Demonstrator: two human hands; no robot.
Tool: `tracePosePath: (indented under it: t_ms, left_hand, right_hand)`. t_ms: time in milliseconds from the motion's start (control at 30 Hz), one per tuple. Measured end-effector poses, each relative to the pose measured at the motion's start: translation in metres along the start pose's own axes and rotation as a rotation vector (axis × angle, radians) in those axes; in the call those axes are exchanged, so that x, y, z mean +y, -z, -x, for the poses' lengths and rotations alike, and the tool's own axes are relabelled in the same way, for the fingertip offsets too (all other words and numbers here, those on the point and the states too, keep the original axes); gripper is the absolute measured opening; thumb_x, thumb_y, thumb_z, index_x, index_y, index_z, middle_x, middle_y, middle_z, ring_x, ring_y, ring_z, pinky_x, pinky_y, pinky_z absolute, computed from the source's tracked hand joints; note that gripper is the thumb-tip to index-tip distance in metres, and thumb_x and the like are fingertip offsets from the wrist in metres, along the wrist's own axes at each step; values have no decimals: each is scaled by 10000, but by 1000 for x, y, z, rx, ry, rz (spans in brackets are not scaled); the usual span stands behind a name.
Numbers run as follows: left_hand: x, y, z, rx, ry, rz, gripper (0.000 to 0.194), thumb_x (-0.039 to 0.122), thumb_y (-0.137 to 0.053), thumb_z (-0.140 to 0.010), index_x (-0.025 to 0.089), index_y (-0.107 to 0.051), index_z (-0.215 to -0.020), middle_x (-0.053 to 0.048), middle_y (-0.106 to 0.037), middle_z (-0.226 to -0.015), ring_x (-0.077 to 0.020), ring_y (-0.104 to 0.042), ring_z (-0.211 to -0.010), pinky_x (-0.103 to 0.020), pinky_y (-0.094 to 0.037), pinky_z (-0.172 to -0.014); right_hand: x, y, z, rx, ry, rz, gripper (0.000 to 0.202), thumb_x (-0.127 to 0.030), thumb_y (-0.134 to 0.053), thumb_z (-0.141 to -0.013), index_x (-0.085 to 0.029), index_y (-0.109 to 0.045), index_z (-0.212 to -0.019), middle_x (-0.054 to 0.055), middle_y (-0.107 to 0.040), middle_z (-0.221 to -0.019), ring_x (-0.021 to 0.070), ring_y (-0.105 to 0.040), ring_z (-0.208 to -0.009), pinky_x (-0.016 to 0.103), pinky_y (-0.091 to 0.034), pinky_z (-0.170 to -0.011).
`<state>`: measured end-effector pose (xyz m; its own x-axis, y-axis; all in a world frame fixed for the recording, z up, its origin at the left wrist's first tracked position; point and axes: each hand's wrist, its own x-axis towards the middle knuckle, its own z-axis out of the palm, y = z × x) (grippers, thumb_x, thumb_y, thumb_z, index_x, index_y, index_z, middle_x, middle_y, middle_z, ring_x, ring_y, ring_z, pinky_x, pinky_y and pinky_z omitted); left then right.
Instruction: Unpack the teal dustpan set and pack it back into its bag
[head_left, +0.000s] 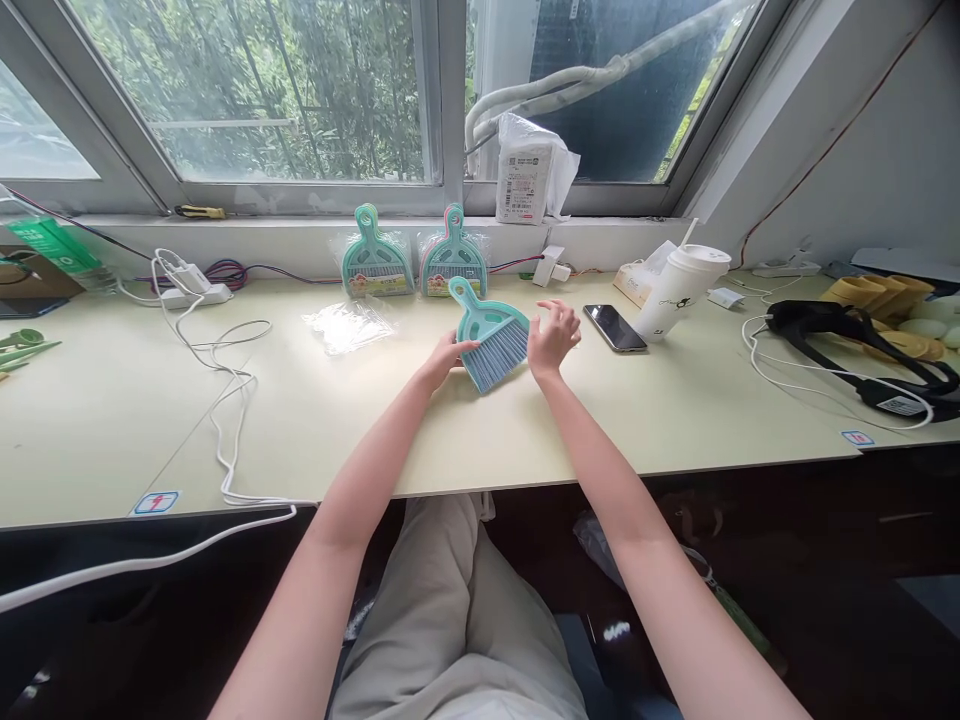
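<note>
The left hand (pixel 444 360) covers the near left corner of the small teal brush (pixel 491 340), so its fingertips under the bristles cannot be seen. The label print on the white packet (pixel 525 180) at the far window is too small to read. The green item (pixel 22 345) and yellow pieces (pixel 892 300) are cut off by the picture's edges.
</note>
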<state>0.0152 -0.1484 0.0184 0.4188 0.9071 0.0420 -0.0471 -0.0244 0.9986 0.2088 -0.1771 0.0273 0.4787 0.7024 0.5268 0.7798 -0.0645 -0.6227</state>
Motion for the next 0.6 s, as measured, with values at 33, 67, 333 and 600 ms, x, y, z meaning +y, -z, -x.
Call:
tracePosePath:
  t_ms: [33, 67, 333, 600]
  left_hand:
    - [-2, 6, -2, 59, -10, 46, 449, 340, -710, -710, 178, -598, -1113, -96, -681, -1087, -244, -668, -973, -360, -554, -802]
    - [-3, 13, -5, 124, -15, 93, 435, 321, -721, -701, 181, -596, -1094, -95, -679, -1078, -234, -669, -959, -358, -560, -797]
    - [-5, 50, -10, 500, -65, 375, 499, 148, -705, -689, 246, -559, -1156, -25, -696, -1018, -145, -685, -884, -277, -574, -773]
    - [-8, 51, -12, 448, -70, 375, 576, 114, -707, -683, 237, -543, -1221, -41, -696, -1067, -148, -687, -861, -267, -586, -741]
  right_hand:
    - [7, -2, -3, -19, -82, 37, 451, -306, -311, -936, -192, -488, -1334, 177, -380, -1492, 321, -275, -1416, 638, -199, -1100]
    - [13, -5, -5, -85, -140, 66, 482, -319, -328, -936, -174, -459, -1376, 192, -346, -1518, 339, -223, -1446, 683, -150, -1099]
    - [16, -20, 5, -768, 223, -10, 328, -405, -459, -956, -313, -686, -1174, 71, -429, -1525, 356, -254, -1459, 765, 90, -1049]
    - [1, -18, 14, -709, 263, 65, 481, -457, -614, -863, -275, -590, -1308, 128, -391, -1541, 318, -309, -1451, 690, -20, -1138]
